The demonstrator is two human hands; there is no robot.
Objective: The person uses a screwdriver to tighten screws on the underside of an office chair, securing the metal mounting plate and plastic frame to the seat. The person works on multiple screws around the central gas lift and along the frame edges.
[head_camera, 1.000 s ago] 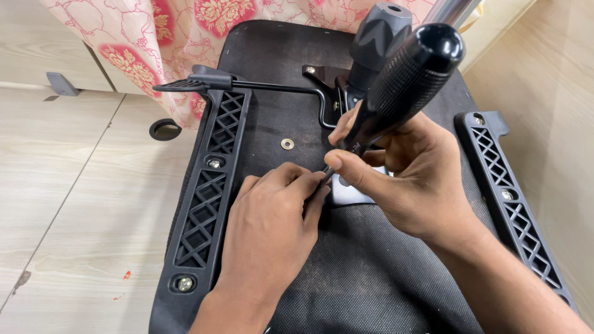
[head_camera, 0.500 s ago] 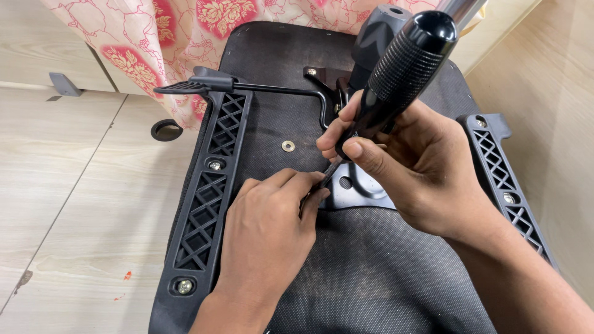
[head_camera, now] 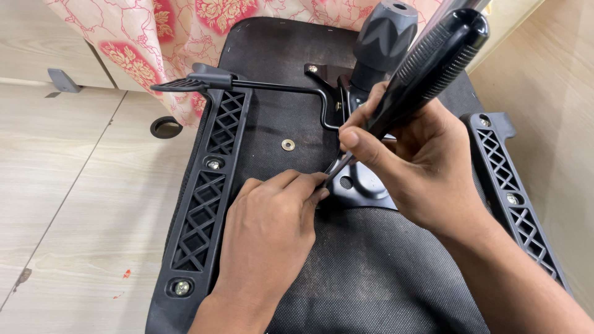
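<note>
An upturned office chair seat (head_camera: pixel 278 117) with a black fabric underside lies before me. My right hand (head_camera: pixel 414 167) grips a screwdriver with a black ribbed handle (head_camera: pixel 439 52); its shaft slants down to the corner of the metal mechanism plate (head_camera: pixel 365 185). Fingertips of my left hand (head_camera: pixel 272 229) pinch at the screwdriver tip near the plate's left edge; whatever they hold is too small to see. A black adjustment lever (head_camera: pixel 247 83) runs left from the mechanism, and a round black knob (head_camera: pixel 387 37) stands behind it.
Two black lattice armrest brackets, left (head_camera: pixel 207 204) and right (head_camera: pixel 510 192), are screwed along the seat's sides. A washer-like insert (head_camera: pixel 288 145) sits in the fabric. Pink floral cloth (head_camera: pixel 148 37) hangs at the back. Light wood floor (head_camera: pixel 68 204) with a round socket (head_camera: pixel 165 127) lies left.
My right hand has tilted the screwdriver handle up and to the right, uncovering more of the metal plate. My left hand has stayed at the tip.
</note>
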